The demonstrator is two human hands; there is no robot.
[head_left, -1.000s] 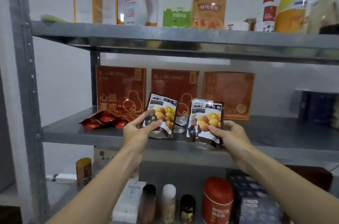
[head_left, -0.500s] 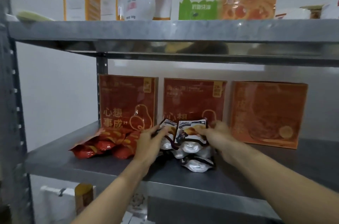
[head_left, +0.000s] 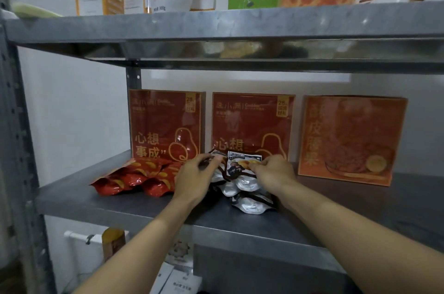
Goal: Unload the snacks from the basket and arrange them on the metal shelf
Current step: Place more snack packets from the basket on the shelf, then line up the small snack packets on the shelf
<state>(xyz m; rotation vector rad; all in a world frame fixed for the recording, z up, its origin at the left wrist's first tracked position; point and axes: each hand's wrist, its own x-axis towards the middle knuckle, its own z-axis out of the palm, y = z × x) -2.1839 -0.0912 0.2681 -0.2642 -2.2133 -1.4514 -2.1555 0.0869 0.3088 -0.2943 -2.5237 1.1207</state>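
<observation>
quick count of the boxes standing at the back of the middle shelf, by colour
dark red boxes: 2
orange box: 1
total: 3

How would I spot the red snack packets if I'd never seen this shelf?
Find the middle metal shelf, with three boxes along its back. At its left, before the leftmost box, lies a heap of red packets: glossy red with yellow marks, unlike the silver-and-black pouches beside them.
</observation>
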